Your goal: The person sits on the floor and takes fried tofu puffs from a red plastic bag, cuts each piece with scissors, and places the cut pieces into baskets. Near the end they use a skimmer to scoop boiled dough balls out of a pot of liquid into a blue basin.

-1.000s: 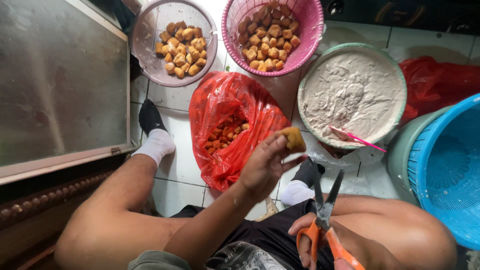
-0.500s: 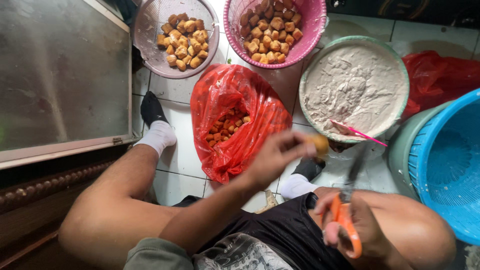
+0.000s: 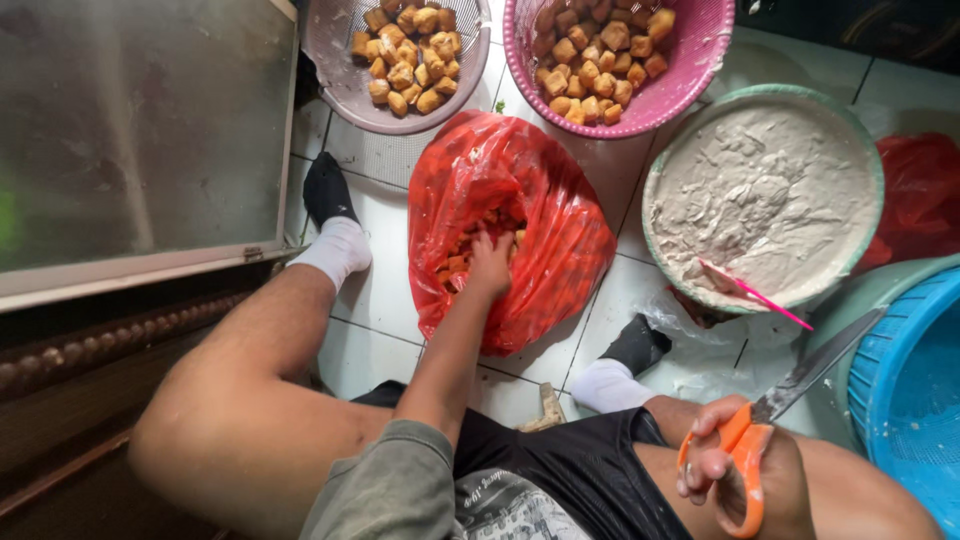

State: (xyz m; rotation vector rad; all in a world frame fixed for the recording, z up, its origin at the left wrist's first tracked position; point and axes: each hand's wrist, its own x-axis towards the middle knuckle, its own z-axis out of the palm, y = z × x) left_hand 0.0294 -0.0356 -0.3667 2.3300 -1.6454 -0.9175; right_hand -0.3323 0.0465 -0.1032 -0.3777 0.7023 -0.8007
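Red plastic bag (image 3: 530, 215) sits open on white tile floor (image 3: 375, 290) between the person's 2 socked feet, holding brown fried tofu cubes (image 3: 462, 262) visible through its mouth. Left hand (image 3: 490, 262) is pushed into bag opening, fingers curled down among the cubes; cannot tell whether it has pinched 1, fingertips hidden by plastic. Right hand (image 3: 745, 475) rests over right thigh, fingers through orange handles of scissors (image 3: 775, 425), gripping them; blades pressed together, pointing up-right toward blue basket (image 3: 915, 400) at right edge.

Above the bag, touching or just beside its top: pink colander (image 3: 690, 70) with many tofu cubes, and to its left a pale mauve colander (image 3: 340, 85) with fewer cubes. Right of bag: round pale green bowl (image 3: 868, 150) full of greyish-white paste, with a pink utensil (image 3: 760, 295) lying at its lower rim. Second red bag (image 3: 920, 195) behind that bowl at right. Crumpled clear plastic (image 3: 690, 330) on floor below bowl, near right foot.

Left foot in black-and-white sock (image 3: 335, 225) just left of bag; right sock (image 3: 620, 365) just below bag's lower right. Large metal-framed panel (image 3: 140, 130) fills upper left. Person wears black shorts (image 3: 570, 465), grey-green shirt.
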